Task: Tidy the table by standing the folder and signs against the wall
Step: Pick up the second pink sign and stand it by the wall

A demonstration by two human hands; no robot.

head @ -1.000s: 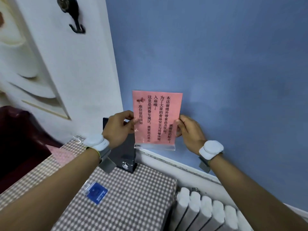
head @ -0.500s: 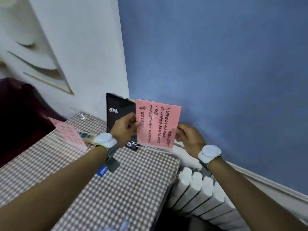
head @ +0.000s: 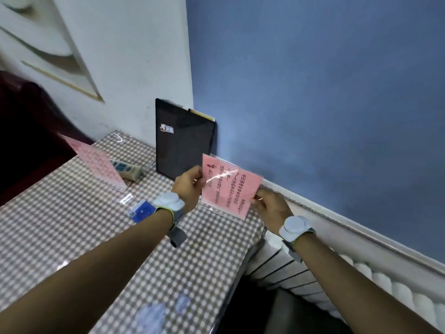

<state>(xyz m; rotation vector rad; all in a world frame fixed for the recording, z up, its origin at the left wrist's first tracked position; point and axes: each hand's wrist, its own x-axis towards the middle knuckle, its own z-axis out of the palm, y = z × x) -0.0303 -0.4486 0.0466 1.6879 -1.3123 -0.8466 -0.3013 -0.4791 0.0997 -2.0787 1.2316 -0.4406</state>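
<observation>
A pink sign [head: 230, 186] in a clear acrylic stand is held at the table's far right corner, tilted back toward the blue wall [head: 325, 92]. My left hand [head: 189, 186] grips its left edge and my right hand [head: 272, 203] grips its right edge. Its base is at the checked tablecloth [head: 96, 237]; whether it rests there I cannot tell. A black folder [head: 183, 143] stands upright in the corner, leaning on the wall. A second pink sign [head: 96, 162] in a clear holder stands on the table to the left.
A power strip [head: 126, 168] lies behind the second sign. A blue card [head: 142, 210] lies near my left wrist. A white radiator [head: 313, 280] runs below the wall, right of the table's edge. A dark red seat [head: 24, 131] is at the left.
Both hands have lowered the pink sign from up against the wall down to the table's far right corner. The black folder, earlier half hidden behind it, now shows in full.
</observation>
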